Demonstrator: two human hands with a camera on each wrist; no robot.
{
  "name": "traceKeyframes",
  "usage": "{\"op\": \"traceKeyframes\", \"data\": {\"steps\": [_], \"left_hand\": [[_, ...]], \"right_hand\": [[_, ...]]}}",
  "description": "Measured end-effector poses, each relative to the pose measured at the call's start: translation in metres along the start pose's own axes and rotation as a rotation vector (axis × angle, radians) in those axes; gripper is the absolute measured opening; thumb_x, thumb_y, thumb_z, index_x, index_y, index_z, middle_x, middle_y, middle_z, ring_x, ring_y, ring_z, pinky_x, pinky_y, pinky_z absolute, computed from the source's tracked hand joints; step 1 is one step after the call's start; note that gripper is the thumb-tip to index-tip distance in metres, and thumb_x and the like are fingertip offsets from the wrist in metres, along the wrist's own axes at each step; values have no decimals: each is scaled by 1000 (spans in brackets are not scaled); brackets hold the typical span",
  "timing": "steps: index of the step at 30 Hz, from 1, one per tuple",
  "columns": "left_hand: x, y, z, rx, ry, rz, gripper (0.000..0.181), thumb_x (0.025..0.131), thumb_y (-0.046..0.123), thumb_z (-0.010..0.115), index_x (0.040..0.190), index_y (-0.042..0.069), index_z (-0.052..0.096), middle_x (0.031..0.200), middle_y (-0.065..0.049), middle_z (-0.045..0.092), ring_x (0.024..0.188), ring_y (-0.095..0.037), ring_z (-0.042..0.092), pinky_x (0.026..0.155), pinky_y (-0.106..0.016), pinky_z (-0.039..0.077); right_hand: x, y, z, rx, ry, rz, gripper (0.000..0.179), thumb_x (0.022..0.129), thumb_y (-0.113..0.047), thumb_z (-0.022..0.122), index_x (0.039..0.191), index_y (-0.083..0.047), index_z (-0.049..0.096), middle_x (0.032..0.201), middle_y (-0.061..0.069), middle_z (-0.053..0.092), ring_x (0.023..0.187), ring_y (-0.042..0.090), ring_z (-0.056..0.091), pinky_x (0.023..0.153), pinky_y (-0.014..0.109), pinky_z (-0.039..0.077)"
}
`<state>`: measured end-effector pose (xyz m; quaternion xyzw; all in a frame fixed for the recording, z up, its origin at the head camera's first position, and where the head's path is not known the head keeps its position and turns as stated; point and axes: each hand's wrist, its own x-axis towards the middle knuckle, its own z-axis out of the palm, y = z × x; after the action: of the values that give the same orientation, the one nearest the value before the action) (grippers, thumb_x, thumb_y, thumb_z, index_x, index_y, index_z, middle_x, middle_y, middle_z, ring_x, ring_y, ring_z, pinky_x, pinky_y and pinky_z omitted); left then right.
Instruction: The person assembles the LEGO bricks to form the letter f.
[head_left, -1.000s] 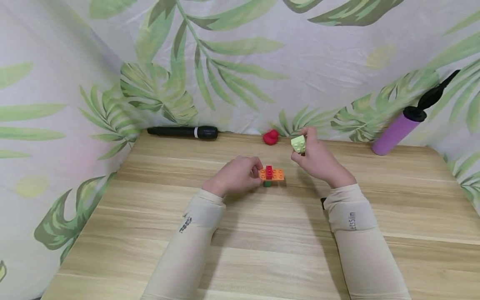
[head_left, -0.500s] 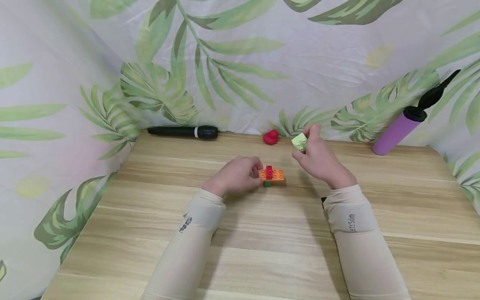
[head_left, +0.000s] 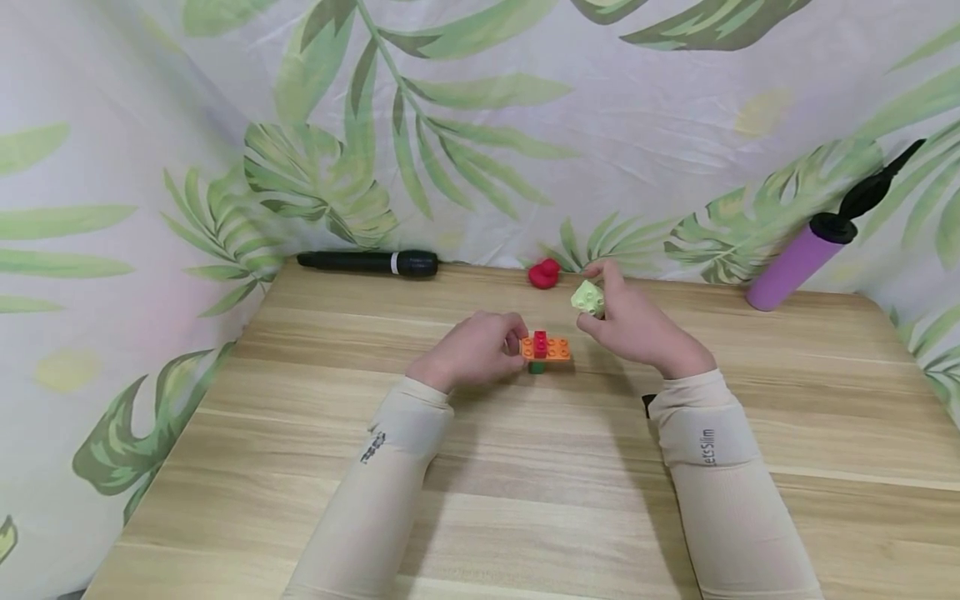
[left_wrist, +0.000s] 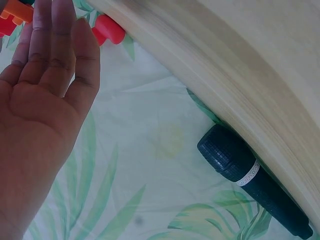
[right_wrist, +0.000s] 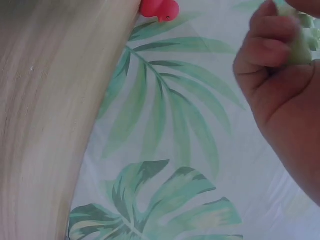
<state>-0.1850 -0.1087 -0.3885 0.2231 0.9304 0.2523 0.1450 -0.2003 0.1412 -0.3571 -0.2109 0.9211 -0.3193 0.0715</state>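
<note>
In the head view, my left hand [head_left: 480,350] pinches the left end of an orange toy brick plate [head_left: 557,348]. A small red brick [head_left: 540,344] is stacked on that plate, and a green brick [head_left: 536,367] shows under it. My right hand [head_left: 637,321] holds a pale green studded brick [head_left: 588,298] between thumb and fingers, tilted, just beyond and to the right of the orange plate. In the right wrist view curled fingers cover part of the pale green brick [right_wrist: 301,47]. The orange plate [left_wrist: 19,11] is cut off at the left wrist view's corner.
A red toy duck [head_left: 543,273] sits at the table's back edge. A black microphone-shaped object [head_left: 367,263] lies at back left, and a purple hand pump [head_left: 801,262] leans at back right. A small black item [head_left: 648,406] is partly hidden by the right sleeve.
My right hand has turned the pale green brick and brought it slightly left and down, closer to the orange plate. The left hand keeps its hold in the same place.
</note>
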Motion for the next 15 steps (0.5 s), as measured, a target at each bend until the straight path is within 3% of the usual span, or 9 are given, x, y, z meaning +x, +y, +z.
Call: {"op": "traceKeyframes", "data": {"steps": [4,7,11,15], "left_hand": [[0,0,0,5,-1,1,30,96,22,76,122,10,68,102,-1,73,90,-17,66,87,-36,56],[1,0,0,4,-2,1,30,96,22,76,122,10,68,101,-1,73,90,-16,66,86,-35,56],[1,-1,0,2,-2,3,29,96,22,76,121,10,68,101,-1,73,89,-16,66,86,-35,55],[1,-1,0,5,4,11,29,95,21,76,120,10,68,101,-1,74,90,-16,66,85,-35,55]], "right_hand": [[-1,-1,1,41,-7,-10,49,97,-9,64,131,-4,29,84,11,57,68,21,53,63,32,46],[-2,-2,1,49,-39,-31,46,100,-12,66,131,-6,33,88,13,60,73,22,57,67,34,49],[-2,-2,2,52,-92,-52,41,103,-19,69,134,-9,45,99,12,66,83,23,61,75,38,51],[-1,-3,5,64,-118,-76,32,100,-22,75,127,-13,61,109,6,67,98,23,61,87,42,52]]}}
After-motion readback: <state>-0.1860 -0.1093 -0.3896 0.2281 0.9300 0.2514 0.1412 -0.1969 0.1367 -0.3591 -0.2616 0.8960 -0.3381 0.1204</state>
